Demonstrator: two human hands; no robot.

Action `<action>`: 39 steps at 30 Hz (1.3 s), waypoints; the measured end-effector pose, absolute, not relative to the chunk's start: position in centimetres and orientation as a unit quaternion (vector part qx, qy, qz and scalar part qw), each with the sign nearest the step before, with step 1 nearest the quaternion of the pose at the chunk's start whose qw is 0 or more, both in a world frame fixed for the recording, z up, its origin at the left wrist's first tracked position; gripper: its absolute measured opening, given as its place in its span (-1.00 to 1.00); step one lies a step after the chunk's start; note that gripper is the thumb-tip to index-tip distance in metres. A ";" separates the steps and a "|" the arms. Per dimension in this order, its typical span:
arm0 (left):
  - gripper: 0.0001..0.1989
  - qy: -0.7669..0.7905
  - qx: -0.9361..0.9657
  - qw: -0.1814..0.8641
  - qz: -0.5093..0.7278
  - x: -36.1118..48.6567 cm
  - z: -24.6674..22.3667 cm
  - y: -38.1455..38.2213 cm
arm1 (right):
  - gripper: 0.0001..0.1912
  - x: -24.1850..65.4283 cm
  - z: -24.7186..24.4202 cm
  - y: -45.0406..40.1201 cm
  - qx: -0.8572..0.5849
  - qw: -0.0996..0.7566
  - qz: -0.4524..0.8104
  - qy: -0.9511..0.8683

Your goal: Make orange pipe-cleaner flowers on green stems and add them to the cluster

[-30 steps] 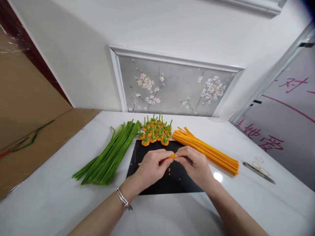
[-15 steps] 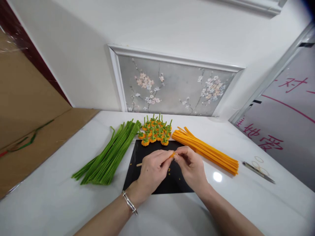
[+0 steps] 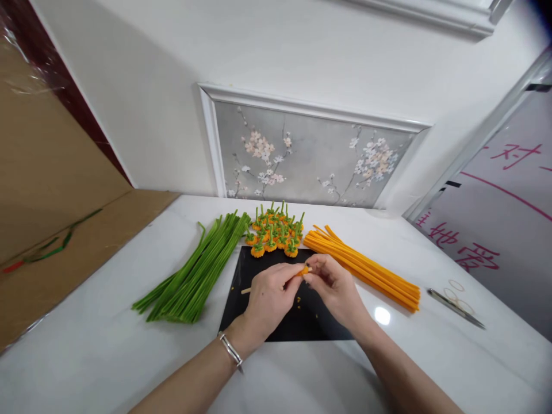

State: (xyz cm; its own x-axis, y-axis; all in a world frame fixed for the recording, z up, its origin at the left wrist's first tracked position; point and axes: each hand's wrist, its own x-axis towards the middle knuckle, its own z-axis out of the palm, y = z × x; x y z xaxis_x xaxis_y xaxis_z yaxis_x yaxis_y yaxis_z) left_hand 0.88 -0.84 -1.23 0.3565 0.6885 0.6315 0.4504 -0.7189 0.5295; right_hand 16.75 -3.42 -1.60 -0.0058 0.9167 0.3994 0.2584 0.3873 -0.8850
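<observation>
My left hand (image 3: 271, 293) is closed around a thin wooden stick (image 3: 245, 291), whose blunt end pokes out to the left of the palm. At the stick's other tip sits a short piece of orange pipe cleaner (image 3: 304, 270), apparently wrapped around it. The fingertips of my right hand (image 3: 334, 284) pinch that orange piece from the right, close against my left fingertips. Both hands hover over a black mat (image 3: 280, 330) with small orange bits on it. Fingers hide most of the stick and part of the orange piece.
Behind the mat stand several small orange pumpkin shapes (image 3: 271, 245) with green stems. Green pipe cleaners (image 3: 194, 276) lie at left, orange pipe cleaners (image 3: 366, 267) at right. Tweezers (image 3: 456, 309) and thin rings (image 3: 456, 285) lie far right. A wall (image 3: 172, 138) closes off the back.
The whole view has shifted slightly to the left, so things appear a little further right. Both hands keep their hold; the right fingers have moved only slightly at the orange piece.
</observation>
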 end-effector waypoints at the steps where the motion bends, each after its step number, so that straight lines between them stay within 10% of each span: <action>1: -0.78 0.354 0.814 0.131 0.441 0.8 -1.2 -0.7 | -0.83 17.1 -1.4 -3.4 -0.455 0.520 0.324 -0.646; 11: -0.80 0.330 0.860 0.018 0.389 0.4 -1.0 -0.6 | -0.83 18.3 -1.2 -3.3 -0.507 0.483 0.323 -0.637; 17: -0.55 0.410 0.847 0.123 0.314 -0.8 0.7 0.2 | -0.80 19.5 -1.5 -2.6 -0.503 0.531 0.309 -0.608; 23: -0.83 0.386 0.843 0.231 0.297 -1.7 1.3 1.3 | -0.74 20.8 -1.3 -1.9 -0.496 0.540 0.333 -0.592; 39: -0.86 0.362 0.894 0.054 0.259 -0.7 0.8 0.0 | -0.83 19.1 0.0 -3.8 -0.496 0.406 0.126 -0.757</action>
State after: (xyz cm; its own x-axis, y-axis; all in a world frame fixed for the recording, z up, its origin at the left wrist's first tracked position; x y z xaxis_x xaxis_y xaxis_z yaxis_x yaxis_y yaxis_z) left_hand -0.74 0.02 0.85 0.6034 0.6751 0.4244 0.6186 -0.7321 0.2851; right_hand 19.11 -3.84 0.02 -0.1768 0.8538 0.4897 0.6488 0.4752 -0.5943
